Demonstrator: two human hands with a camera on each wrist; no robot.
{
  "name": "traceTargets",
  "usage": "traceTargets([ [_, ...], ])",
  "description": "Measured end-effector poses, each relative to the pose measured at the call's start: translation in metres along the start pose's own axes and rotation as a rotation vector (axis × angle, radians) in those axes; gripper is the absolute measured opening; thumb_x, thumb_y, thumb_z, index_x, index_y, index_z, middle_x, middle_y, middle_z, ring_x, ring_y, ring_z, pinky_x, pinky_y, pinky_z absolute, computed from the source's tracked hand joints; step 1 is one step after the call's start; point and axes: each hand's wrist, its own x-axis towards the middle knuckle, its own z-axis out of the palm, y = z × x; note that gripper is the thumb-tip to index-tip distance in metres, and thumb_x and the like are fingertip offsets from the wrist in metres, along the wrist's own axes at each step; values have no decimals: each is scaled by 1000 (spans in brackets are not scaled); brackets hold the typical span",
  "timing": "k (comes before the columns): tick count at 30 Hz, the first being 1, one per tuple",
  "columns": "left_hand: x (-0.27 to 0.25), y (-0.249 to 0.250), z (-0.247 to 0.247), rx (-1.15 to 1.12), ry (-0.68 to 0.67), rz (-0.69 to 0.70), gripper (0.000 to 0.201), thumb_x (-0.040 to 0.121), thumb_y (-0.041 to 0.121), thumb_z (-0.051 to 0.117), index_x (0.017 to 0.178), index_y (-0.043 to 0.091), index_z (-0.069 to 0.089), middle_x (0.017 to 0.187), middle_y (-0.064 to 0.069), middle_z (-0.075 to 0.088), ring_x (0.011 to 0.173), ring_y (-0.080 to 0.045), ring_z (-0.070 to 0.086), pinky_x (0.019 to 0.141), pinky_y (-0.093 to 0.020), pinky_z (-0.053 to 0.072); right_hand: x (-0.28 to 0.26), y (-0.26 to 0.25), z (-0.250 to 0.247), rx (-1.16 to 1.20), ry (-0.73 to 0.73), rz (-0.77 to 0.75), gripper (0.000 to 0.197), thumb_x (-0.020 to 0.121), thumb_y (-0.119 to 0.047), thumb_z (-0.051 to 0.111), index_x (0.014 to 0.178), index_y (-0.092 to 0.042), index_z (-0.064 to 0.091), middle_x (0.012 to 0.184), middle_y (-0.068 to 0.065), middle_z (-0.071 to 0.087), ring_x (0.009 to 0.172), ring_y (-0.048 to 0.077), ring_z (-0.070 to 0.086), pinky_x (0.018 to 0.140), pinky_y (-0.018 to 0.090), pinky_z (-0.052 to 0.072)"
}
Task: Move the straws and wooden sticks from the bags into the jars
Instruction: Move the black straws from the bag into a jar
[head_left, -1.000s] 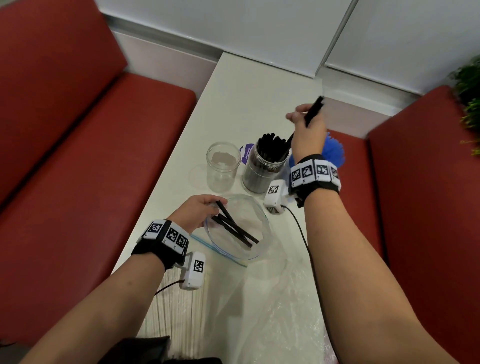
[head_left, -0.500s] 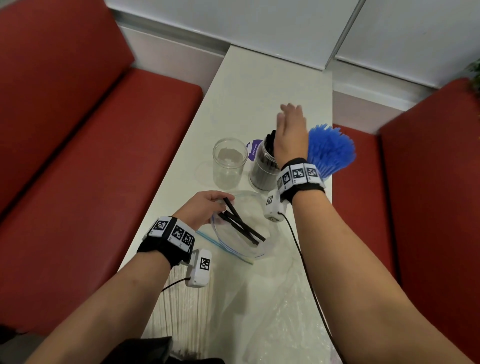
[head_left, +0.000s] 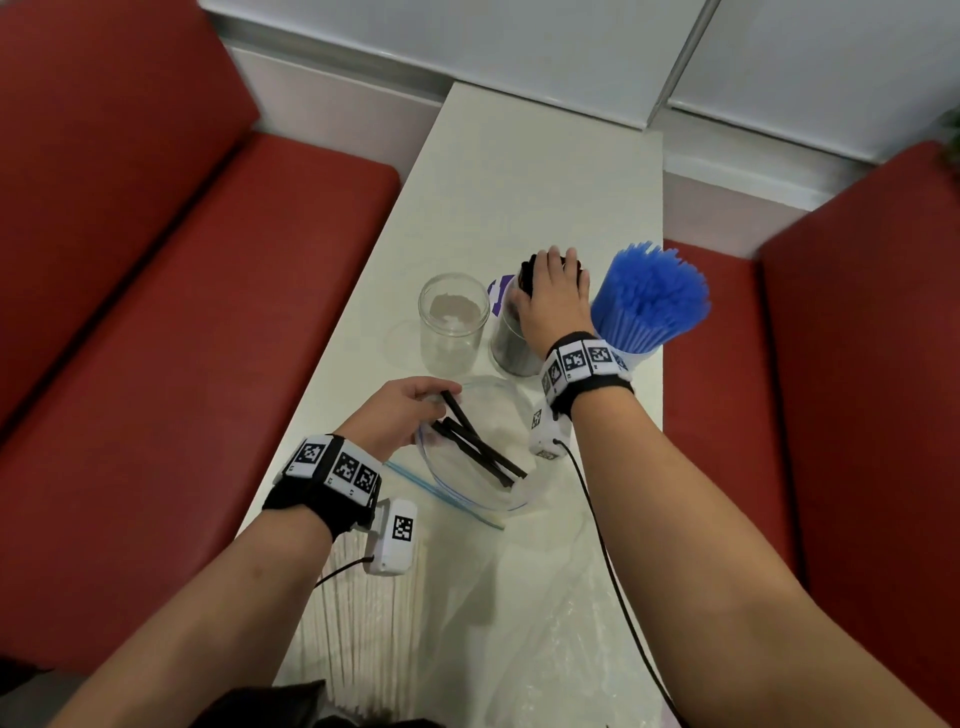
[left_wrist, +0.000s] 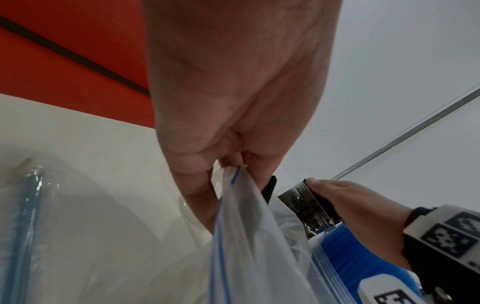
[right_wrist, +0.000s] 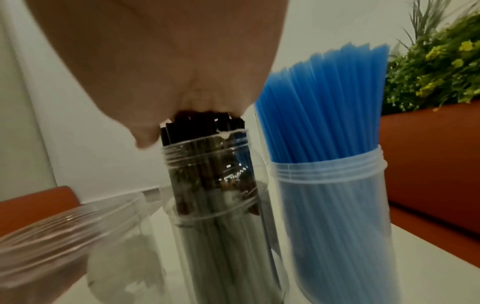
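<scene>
**Inspector:** Right hand (head_left: 551, 296)?

**Assistant:** Palm down on the tops of the black straws (right_wrist: 205, 121) standing in the middle jar (head_left: 511, 338). The fingers lie over the bundle, pressing rather than gripping; the grip is released, nothing held. The right wrist view confirms the palm touching the straw ends, which stand above the jar's threaded rim.

**Inspector:** Left hand (head_left: 402, 413)?

**Assistant:** Its grip is pinching the blue-zippered rim of the clear bag (head_left: 467, 467), holding the mouth open. A few loose black straws (head_left: 478, 447) lie crossed inside the bag's opening, one end just beside the thumb. The left wrist view shows the plastic edge caught between the fingertips (left_wrist: 197, 197).

**Inspector:** Other containers?

**Assistant:** Three jars stand in a row on the white surface (head_left: 519, 197). The empty jar (head_left: 453, 325) is on the left, near the black-straw jar. On the right, the jar of blue straws (head_left: 649, 301) stands just beside it, its straws fanning out well above the rim.

**Inspector:** Wooden sticks?

**Assistant:** A bundle of pale wooden sticks (head_left: 358, 623) lies in clear plastic at the near end of the surface, partly under the left forearm.

**Inspector:** Surroundings?

**Assistant:** Red bench seats (head_left: 182, 312) on both sides.
</scene>
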Motion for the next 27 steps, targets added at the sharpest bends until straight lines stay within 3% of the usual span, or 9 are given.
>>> traceTargets([
  [2,2,0,-1,-13,18,26,39,96,-12,56,121,16,66,119,-18,65,100,-34,64,96,-48,54,-12,1,-4,213,191,-52,54,107,-28,38,156,-9,27,162,13,28,154,30,13,126,42,9],
  [4,2,-3,-1,-59,58,33,43,94,-13,58,127,15,55,110,-21,60,87,-30,61,78,-37,56,-35,-2,-3,575,377,-85,38,102,-21,43,138,-15,53,135,6,59,131,19,49,113,36,38],
  [6,0,-7,1,-120,111,39,46,95,-12,57,132,12,44,101,-20,62,75,-23,59,62,-26,54,-66,-7,8,843,233,-87,23,96,-13,46,113,-19,62,103,-1,68,96,11,62,86,30,52],
  [9,-1,-9,3,-117,133,65,48,97,-11,57,135,14,43,96,-15,65,72,-20,60,60,-27,53,-111,-12,39,763,-223,-49,38,87,4,53,119,-16,54,114,5,61,102,17,59,91,30,47],
  [13,-11,-6,5,20,-57,92,42,98,-10,53,128,18,57,99,-11,74,76,-18,65,58,-26,50,-137,-5,60,566,-292,36,65,83,3,60,145,-10,40,142,13,45,132,28,45,112,35,36],
  [16,-19,-6,11,107,-130,110,35,98,-8,49,116,17,65,89,-4,72,68,-14,65,53,-22,45,-145,-10,70,440,-332,65,83,81,-7,73,151,-9,29,148,16,37,137,32,40,115,39,35],
  [18,-24,-5,17,136,-150,114,27,101,-2,50,112,16,67,81,-1,70,62,-13,61,49,-20,42,-150,-12,77,407,-252,156,79,80,-14,77,146,-9,35,144,15,42,131,32,46,110,42,39],
  [23,-33,-5,18,141,-123,113,29,99,-3,47,107,14,69,76,-1,66,59,-12,56,46,-18,41,-162,-10,87,642,-250,228,19,96,-20,59,109,-7,62,101,16,69,89,30,63,78,37,49],
  [27,-33,-9,11,178,66,102,35,96,-3,46,109,16,72,88,-7,67,64,-16,51,54,-25,40,-159,-10,62,987,-247,163,20,99,-28,61,81,-18,61,68,-4,68,64,10,64,65,21,47],
])
